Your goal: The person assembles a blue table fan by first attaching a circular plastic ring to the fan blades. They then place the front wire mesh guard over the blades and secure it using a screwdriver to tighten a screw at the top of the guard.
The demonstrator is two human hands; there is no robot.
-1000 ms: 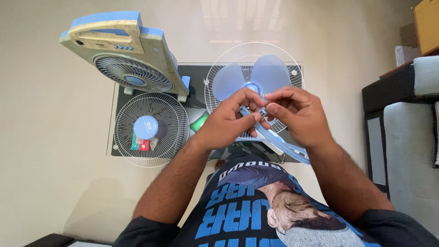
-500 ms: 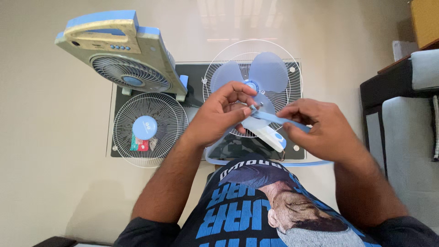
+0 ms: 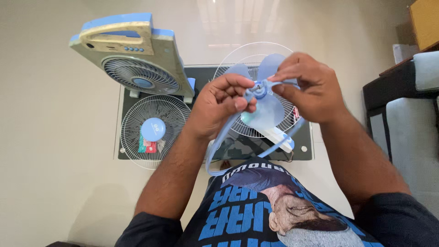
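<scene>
I hold a translucent blue fan blade (image 3: 270, 107) up in front of me with both hands. My left hand (image 3: 219, 103) grips it at the hub from the left, fingers curled. My right hand (image 3: 306, 87) pinches the hub and upper blade from the right. A thin blue ring (image 3: 219, 151) hangs below the blade, looping down toward my shirt. Under my hands a white wire fan grille (image 3: 249, 57) lies on a dark glass table (image 3: 206, 73).
A beige and blue box fan body (image 3: 137, 59) stands at the table's back left. A second round wire grille with a blue centre cap (image 3: 153, 130) lies at the front left. A dark cabinet (image 3: 388, 91) and grey seat (image 3: 411, 137) stand at right.
Both hands have lifted the blade up and away from me. Its hub now sits between my fingertips, and the blue ring now dangles lower. The camera has tilted slightly.
</scene>
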